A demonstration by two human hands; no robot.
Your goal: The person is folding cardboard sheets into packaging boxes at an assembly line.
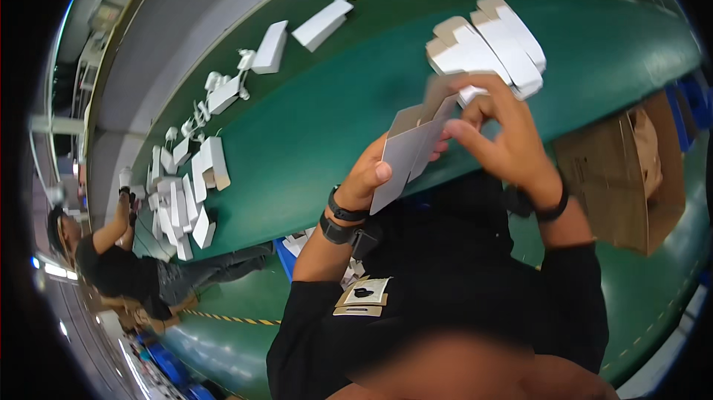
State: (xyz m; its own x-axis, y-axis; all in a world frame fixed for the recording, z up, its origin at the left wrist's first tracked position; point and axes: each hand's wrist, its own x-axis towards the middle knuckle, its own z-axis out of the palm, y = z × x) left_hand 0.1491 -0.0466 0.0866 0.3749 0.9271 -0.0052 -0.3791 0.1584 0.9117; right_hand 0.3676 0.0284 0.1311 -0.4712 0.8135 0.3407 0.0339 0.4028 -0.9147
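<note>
Gripping white carton (401, 162) in left hand (364, 181), with thumb on its side; holding it tilted above near edge of green table (312, 125), with far-end flaps partly blurred. With right hand (509, 136), fingers curled, at the flap end; cannot tell whether pinching or only touching. On table, just beyond right hand: flattened cartons (494, 51). At left: piled white boxes (178, 203). At near right, off table: brown cardboard box (605, 184).

Looks bright and even across the long green counter (327, 132); glares at the white ceiling lights (56, 270); gleams on the glossy green floor (223, 355); blurs at the grey-brown cardboard flap (438, 94); bends toward the rim.
</note>
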